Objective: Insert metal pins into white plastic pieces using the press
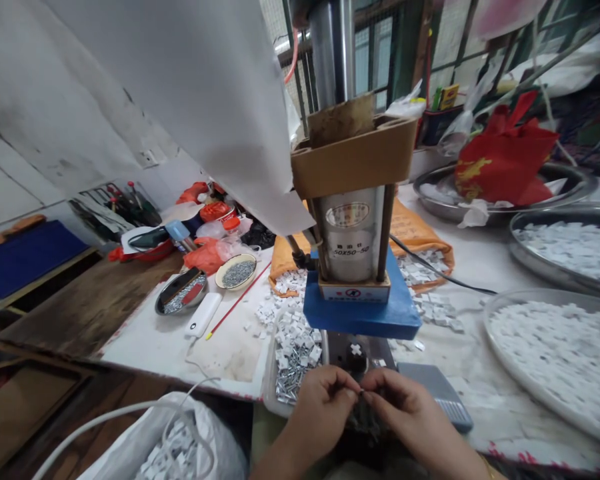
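Left hand [325, 400]: sitting at 6 o'clock of the view, fingertips pinching closed on a small dark part [362, 393], too small to identify.
Right hand [405, 407]: meeting the left at the same point, thumb and forefinger also closing on the small dark part.
Small dark part: being held between both hands, just below the press base.
Press [353, 220]: standing upright at centre, its blue plate [360, 310] lying above a dark fixture bearing a white cross-shaped piece [356, 349].
Tray of white clips and nails [295, 353]: lying at 10 o'clock of the hands, just beside the left hand.
Grey pedal-like block [437, 390]: resting at 2 o'clock of the right hand.
Round pan of white pieces [555, 353]: sitting at 3 o'clock.
White bag [180, 440]: lying at 8 o'clock.
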### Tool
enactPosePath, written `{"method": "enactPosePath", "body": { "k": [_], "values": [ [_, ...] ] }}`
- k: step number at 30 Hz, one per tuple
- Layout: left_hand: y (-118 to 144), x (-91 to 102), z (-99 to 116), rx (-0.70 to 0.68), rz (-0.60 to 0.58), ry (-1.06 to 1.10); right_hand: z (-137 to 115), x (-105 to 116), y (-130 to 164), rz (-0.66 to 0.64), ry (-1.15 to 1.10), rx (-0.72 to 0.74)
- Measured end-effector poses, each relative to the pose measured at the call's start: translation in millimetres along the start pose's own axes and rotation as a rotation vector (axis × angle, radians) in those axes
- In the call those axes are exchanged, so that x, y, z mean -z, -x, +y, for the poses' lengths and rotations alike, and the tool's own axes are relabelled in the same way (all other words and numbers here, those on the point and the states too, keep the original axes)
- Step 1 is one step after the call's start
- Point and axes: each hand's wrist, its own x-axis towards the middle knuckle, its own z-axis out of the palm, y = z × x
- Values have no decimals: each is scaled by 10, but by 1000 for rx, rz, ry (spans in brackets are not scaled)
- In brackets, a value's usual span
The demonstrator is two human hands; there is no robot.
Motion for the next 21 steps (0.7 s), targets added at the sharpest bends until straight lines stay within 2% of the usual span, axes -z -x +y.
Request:
{"method": "enactPosePath", "body": {
  "k": [3,6,8,12,14,15,16,18,21],
  "values": [
    [27,27,28,10,-27,24,-50,9,10,-30,-95,-61],
    [31,24,45,75,-118,207,-99,-3,20,-108,-286,-131],
    [26,5,28,72,-143,273,-110,-27,36,-106,-368,-132],
    [21,-40,-34,-60,-62,117,-66,-14,39,-75,-340,-107],
    [19,-52,-50,-68,-51,84,-16,89,-24,-73,-210,-77],
    [16,-54,-53,-46,-50,109,18,168,-81,-45,-74,-42],
    [13,-54,-53,-12,-47,154,58,260,-151,0,82,2],
    [7,-49,-51,61,-19,263,159,451,-319,154,536,87],
    [10,-38,-57,122,20,360,329,640,-537,173,703,81]
  ]
}}
